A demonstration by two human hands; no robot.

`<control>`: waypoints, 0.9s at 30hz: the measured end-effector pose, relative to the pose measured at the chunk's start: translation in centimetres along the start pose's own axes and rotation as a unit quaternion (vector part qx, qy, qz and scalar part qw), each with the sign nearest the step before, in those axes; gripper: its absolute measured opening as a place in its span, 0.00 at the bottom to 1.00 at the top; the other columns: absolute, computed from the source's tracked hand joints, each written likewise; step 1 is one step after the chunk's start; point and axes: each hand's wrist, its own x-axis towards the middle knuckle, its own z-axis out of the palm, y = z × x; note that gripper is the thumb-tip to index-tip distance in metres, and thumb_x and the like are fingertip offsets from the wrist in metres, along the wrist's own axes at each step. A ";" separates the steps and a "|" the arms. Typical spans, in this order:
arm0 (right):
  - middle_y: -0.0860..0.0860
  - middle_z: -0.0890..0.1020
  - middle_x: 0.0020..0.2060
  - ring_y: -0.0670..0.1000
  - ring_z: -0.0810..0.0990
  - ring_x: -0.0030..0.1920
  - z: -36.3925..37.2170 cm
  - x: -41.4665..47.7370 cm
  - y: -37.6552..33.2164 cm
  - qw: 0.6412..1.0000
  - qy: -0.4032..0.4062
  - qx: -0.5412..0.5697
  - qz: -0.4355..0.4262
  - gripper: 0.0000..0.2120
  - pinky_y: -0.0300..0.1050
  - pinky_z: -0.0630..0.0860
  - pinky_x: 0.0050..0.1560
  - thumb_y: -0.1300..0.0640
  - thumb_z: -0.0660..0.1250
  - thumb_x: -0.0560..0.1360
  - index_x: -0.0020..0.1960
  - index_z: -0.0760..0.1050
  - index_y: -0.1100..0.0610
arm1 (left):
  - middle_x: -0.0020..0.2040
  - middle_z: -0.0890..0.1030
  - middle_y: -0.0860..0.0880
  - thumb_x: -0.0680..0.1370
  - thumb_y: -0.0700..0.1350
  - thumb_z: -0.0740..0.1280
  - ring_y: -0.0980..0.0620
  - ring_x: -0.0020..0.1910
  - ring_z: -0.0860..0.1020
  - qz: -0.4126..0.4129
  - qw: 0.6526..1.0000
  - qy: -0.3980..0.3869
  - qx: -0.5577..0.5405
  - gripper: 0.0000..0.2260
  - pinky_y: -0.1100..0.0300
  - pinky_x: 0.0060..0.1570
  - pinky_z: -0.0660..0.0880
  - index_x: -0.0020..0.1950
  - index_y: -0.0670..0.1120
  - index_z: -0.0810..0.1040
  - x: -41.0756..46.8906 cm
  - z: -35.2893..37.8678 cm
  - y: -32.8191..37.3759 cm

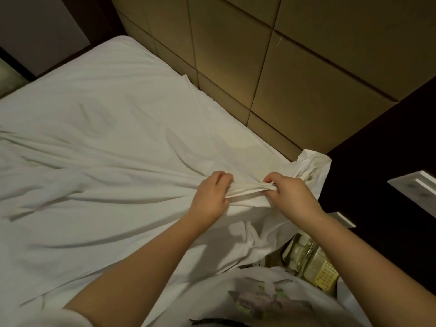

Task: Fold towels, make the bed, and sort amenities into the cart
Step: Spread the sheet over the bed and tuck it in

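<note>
- Sheet (106, 142): thin, limp, light cloth; likely drags in wrinkles across the bed, so hold its bunched edge.
- Left hand (211, 197) and right hand (289, 193): fingers pinched shut on that gathered ridge.

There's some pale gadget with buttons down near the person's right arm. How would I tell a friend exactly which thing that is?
Start at the white sheet covering the bed and follow it to the corner that hangs loose by the dark cabinet. Just below that corner, under the right hand's forearm, sits a cream telephone. Its grid of small keys sets it apart from the plain cloth around it.
</note>
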 end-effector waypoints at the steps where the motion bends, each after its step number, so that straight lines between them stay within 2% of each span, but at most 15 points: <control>1: 0.52 0.81 0.44 0.53 0.77 0.46 -0.2 0.1 0.3 1.000 0.006 0.008 0.008 0.07 0.44 0.69 0.41 0.52 0.63 0.78 0.53 0.76 0.54 | 0.52 0.76 0.39 0.66 0.38 0.62 0.38 0.45 0.77 -0.005 1.000 0.001 0.010 0.18 0.54 0.44 0.72 0.56 0.39 0.77 0.1 -0.1 -0.5; 3: 0.50 0.79 0.42 0.51 0.75 0.45 -0.7 0.2 0.9 0.999 0.020 0.023 0.030 0.07 0.43 0.67 0.40 0.51 0.64 0.78 0.53 0.75 0.53 | 0.49 0.78 0.39 0.66 0.38 0.61 0.38 0.43 0.77 -0.014 1.000 0.018 0.018 0.17 0.53 0.43 0.73 0.53 0.39 0.79 0.1 -0.5 -1.6; 7: 0.50 0.78 0.41 0.50 0.74 0.43 -1.7 0.3 2.9 0.996 0.042 0.035 0.070 0.08 0.43 0.67 0.39 0.51 0.65 0.78 0.54 0.76 0.53 | 0.51 0.79 0.41 0.71 0.35 0.62 0.40 0.47 0.77 -0.059 0.995 0.066 0.045 0.13 0.56 0.43 0.71 0.53 0.40 0.80 -0.4 -1.5 -4.4; 9: 0.51 0.79 0.43 0.50 0.74 0.44 -2.0 0.4 3.7 0.995 0.043 0.044 0.079 0.09 0.43 0.67 0.40 0.51 0.65 0.77 0.55 0.76 0.53 | 0.51 0.79 0.43 0.74 0.36 0.62 0.42 0.47 0.77 -0.098 0.991 0.079 0.051 0.12 0.58 0.40 0.67 0.54 0.42 0.80 -0.9 -1.8 -5.9; 11: 0.53 0.80 0.48 0.52 0.76 0.48 -1.9 0.5 4.1 0.996 0.026 0.043 0.077 0.12 0.42 0.67 0.42 0.52 0.65 0.77 0.60 0.76 0.50 | 0.51 0.80 0.44 0.75 0.35 0.62 0.43 0.49 0.77 -0.122 0.990 0.061 0.044 0.12 0.59 0.41 0.66 0.56 0.43 0.80 -1.4 -1.7 -6.7; 14: 0.53 0.80 0.58 0.53 0.75 0.59 -1.4 0.7 4.2 0.997 0.011 0.046 0.066 0.15 0.41 0.69 0.53 0.56 0.64 0.78 0.65 0.75 0.49 | 0.51 0.81 0.44 0.75 0.35 0.60 0.43 0.50 0.77 -0.125 0.991 0.047 0.006 0.14 0.58 0.45 0.69 0.57 0.44 0.79 -1.9 -1.8 -6.5; 16: 0.51 0.79 0.61 0.53 0.74 0.62 -0.9 0.8 4.3 0.997 0.004 0.041 0.062 0.15 0.41 0.67 0.58 0.58 0.62 0.79 0.63 0.77 0.50 | 0.50 0.82 0.44 0.76 0.39 0.59 0.43 0.49 0.78 -0.115 0.992 0.053 -0.006 0.14 0.57 0.45 0.69 0.58 0.44 0.79 -2.2 -1.7 -6.1; 19: 0.52 0.80 0.60 0.53 0.74 0.61 -0.4 1.0 4.4 0.997 -0.001 0.002 0.073 0.14 0.41 0.67 0.54 0.58 0.61 0.79 0.63 0.77 0.52 | 0.47 0.83 0.43 0.77 0.40 0.60 0.41 0.46 0.78 -0.104 0.993 0.051 0.014 0.13 0.57 0.40 0.68 0.59 0.44 0.77 -2.7 -1.5 -5.7; 21: 0.54 0.79 0.61 0.54 0.75 0.61 -0.1 1.1 4.1 0.997 -0.002 -0.013 0.076 0.16 0.42 0.68 0.55 0.55 0.63 0.79 0.66 0.74 0.52 | 0.44 0.82 0.42 0.76 0.44 0.58 0.40 0.43 0.78 -0.089 0.994 0.058 0.017 0.14 0.58 0.37 0.66 0.58 0.44 0.77 -3.1 -1.4 -5.4; 24: 0.53 0.76 0.64 0.52 0.74 0.63 0.9 1.0 2.5 0.999 -0.007 -0.015 0.036 0.23 0.41 0.68 0.57 0.52 0.68 0.76 0.70 0.70 0.52 | 0.44 0.82 0.42 0.76 0.40 0.61 0.39 0.42 0.78 -0.075 0.995 0.068 0.019 0.12 0.58 0.37 0.65 0.58 0.43 0.77 -3.7 -1.3 -4.7; 27: 0.49 0.72 0.68 0.49 0.72 0.65 3.0 -0.1 -0.7 0.996 -0.052 -0.010 -0.072 0.31 0.39 0.66 0.60 0.50 0.71 0.73 0.73 0.65 0.49 | 0.43 0.82 0.42 0.75 0.38 0.63 0.40 0.42 0.79 -0.062 0.995 0.074 0.009 0.12 0.57 0.38 0.66 0.57 0.43 0.78 -4.4 -1.2 -2.9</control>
